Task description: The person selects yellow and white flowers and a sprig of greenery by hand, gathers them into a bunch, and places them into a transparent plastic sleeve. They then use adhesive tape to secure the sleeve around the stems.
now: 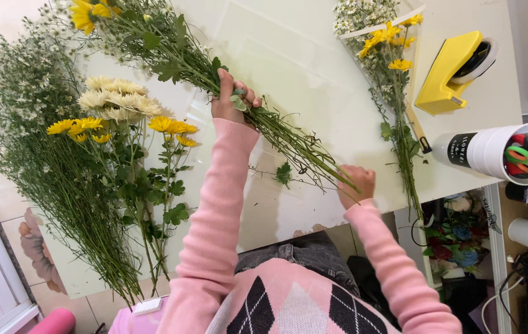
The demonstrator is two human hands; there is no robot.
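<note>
My left hand (pixel 233 98) is closed around the middle of a bunch of green stems (pixel 276 127) whose yellow blooms (pixel 87 12) point to the far left of the white table (pixel 313 55). My right hand (pixel 356 184) pinches the lower ends of those same stems near the table's front edge. Both arms wear pink sleeves.
A heap of yellow and cream flowers with small white filler sprigs (pixel 100 161) lies at the left. Another wrapped bunch of yellow flowers (pixel 390 68) lies at the right, beside a yellow tape dispenser (pixel 452 71). A white cup with scissors (pixel 505 154) stands at the right edge.
</note>
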